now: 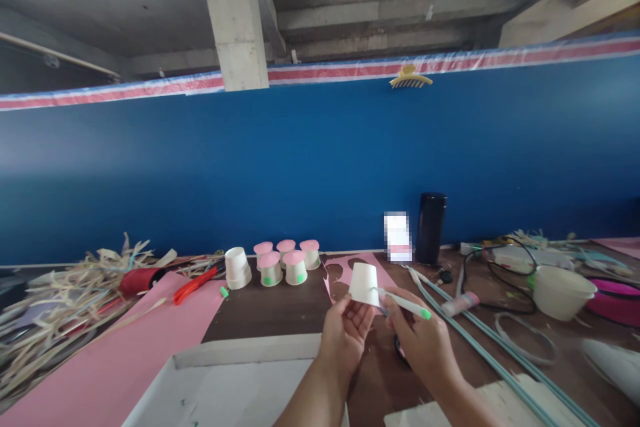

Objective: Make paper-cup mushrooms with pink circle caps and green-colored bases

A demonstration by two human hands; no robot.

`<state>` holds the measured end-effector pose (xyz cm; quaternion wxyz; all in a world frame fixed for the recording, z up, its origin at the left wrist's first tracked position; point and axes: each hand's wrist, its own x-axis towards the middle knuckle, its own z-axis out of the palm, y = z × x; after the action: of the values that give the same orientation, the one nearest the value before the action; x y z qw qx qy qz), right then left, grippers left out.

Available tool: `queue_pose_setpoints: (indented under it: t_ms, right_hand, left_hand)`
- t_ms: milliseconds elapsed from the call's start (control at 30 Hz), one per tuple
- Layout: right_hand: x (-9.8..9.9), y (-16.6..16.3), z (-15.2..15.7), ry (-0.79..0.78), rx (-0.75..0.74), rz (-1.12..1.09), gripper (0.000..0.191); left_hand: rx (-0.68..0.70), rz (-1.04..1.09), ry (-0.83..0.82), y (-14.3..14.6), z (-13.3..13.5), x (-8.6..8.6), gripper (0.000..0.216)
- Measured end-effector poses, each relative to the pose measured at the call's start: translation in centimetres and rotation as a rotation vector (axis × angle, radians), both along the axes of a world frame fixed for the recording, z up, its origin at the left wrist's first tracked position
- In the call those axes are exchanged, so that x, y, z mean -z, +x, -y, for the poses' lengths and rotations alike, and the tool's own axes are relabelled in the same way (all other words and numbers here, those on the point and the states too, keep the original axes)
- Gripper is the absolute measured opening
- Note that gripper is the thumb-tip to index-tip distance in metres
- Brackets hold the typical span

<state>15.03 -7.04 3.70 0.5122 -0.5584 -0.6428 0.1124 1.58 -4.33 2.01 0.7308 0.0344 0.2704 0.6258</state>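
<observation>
A white paper cup [364, 282] is held upside down in my left hand [349, 333], whose fingers curl under its rim. My right hand [423, 340] grips a white marker [406, 302] with a green end, its tip at the cup's right side. Whether the tip touches the cup I cannot tell. Behind the cup lies a pink paper sheet [379, 260] with round holes cut in it. To the left stand several small cups with pink paper tops [295, 257], some with green patches. Beside them is a stack of white cups [237, 268], with a green marker cap [224, 291] nearby.
At left are a heap of pale strips [75, 300], a pink sheet [115, 353] and red-handled scissors [195, 285]. A white tray [245, 347] sits in front. A black cylinder [431, 228], teal straps [493, 330] and a pale tub [561, 293] are at right.
</observation>
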Motion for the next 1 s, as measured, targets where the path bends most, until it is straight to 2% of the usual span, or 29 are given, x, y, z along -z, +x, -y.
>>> queue_pose_setpoints:
  t_ms: [667, 1000]
  right_hand:
    - [0.02, -0.24, 0.13, 0.0, -0.031, 0.083, 0.037]
    - [-0.03, -0.56, 0.48, -0.029, -0.063, 0.049, 0.036]
  left_hand:
    - [-0.021, 0.011, -0.02, -0.34, -0.31, -0.47, 0.01]
    - [-0.041, 0.021, -0.003, -0.43, -0.42, -0.29, 0.007]
